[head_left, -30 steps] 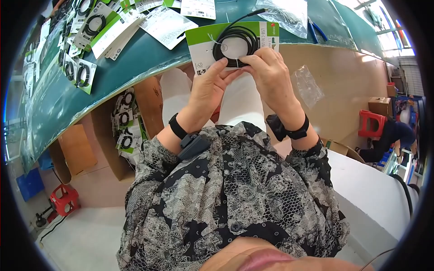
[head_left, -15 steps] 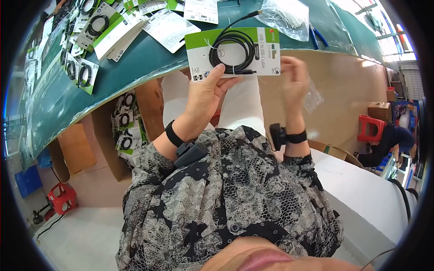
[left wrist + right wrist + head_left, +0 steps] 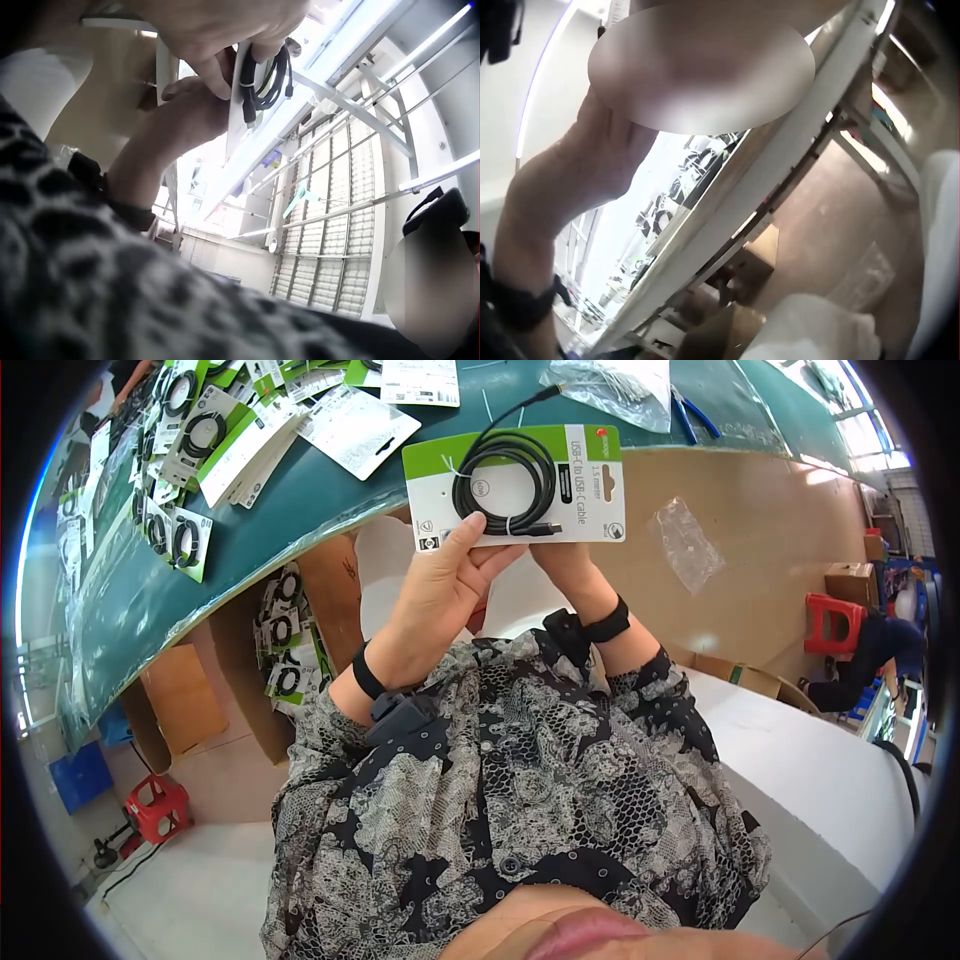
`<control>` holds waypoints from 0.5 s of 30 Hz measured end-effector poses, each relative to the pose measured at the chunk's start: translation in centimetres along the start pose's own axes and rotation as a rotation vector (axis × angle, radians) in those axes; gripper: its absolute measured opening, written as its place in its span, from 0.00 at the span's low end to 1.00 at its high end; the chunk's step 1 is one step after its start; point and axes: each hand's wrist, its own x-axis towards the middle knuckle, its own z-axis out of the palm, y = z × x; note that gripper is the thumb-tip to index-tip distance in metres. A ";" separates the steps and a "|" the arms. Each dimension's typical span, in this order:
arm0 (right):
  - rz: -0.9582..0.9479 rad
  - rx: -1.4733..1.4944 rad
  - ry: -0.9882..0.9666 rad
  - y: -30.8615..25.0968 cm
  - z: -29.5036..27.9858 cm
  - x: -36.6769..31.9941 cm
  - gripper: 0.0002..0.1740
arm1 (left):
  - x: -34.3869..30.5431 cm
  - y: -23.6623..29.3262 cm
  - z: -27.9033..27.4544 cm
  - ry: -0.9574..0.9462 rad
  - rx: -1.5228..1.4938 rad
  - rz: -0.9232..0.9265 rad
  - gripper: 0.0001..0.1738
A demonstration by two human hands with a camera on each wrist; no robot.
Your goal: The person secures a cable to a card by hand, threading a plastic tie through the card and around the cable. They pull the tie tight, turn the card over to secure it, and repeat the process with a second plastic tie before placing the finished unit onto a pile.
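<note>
My left hand (image 3: pixel 440 580) holds a green-and-white packaging card (image 3: pixel 590 495) by its lower left edge, the thumb on the front and the fingers passing behind. On the card lies a coiled black USB-C cable (image 3: pixel 546 472), bound with white ties, one end sticking up past the top edge. My right hand (image 3: pixel 568 566) is under the card's lower edge, its fingers hidden behind the card in the head view. From the left wrist view, the card is edge-on, with the right hand (image 3: pixel 196 109) at its back. I cannot tell whether the right fingers grip it.
Many carded cables (image 3: pixel 205 435) lie piled on the green table (image 3: pixel 300 515) at the left. A clear bag of white ties (image 3: pixel 625 390) and blue-handled pliers (image 3: pixel 695 418) are at the back right. A box of carded cables (image 3: pixel 285 630) stands below; a plastic bag (image 3: pixel 688 545) lies on the floor.
The right hand left the cable's front, swung out to the right, then came back under and behind the card. The left hand keeps its hold; the card has dropped slightly lower in view.
</note>
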 end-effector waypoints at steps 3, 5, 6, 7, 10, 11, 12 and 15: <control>0.072 -0.028 0.029 1.3 0.2 -2.5 0.22 | 0.9 -0.7 -1.2 -0.041 -0.113 -0.078 0.16; 0.040 -0.039 0.028 1.2 1.4 -1.4 0.22 | 2.4 -1.5 -3.1 -0.024 -0.054 -0.011 0.16; 0.017 -0.010 0.071 -0.4 1.3 -0.6 0.22 | 3.1 -1.7 -3.9 0.015 -0.026 0.062 0.15; 0.198 0.065 -0.021 -2.2 0.1 -0.3 0.19 | 4.0 -1.5 -5.1 0.050 -0.006 0.142 0.15; 0.476 0.523 -0.101 -3.4 -1.8 1.3 0.15 | 4.5 -0.9 -5.3 0.050 0.082 0.194 0.18; 0.599 0.900 -0.072 -3.4 -2.0 1.0 0.15 | 3.8 -1.0 -5.1 0.071 0.108 0.196 0.19; 0.718 1.280 -0.032 -3.4 -2.2 0.5 0.14 | 3.0 -1.2 -5.1 0.083 0.118 0.191 0.19; 0.724 1.126 0.007 -3.1 -3.0 1.3 0.13 | 1.7 -0.9 -3.9 -0.210 -0.056 -0.026 0.29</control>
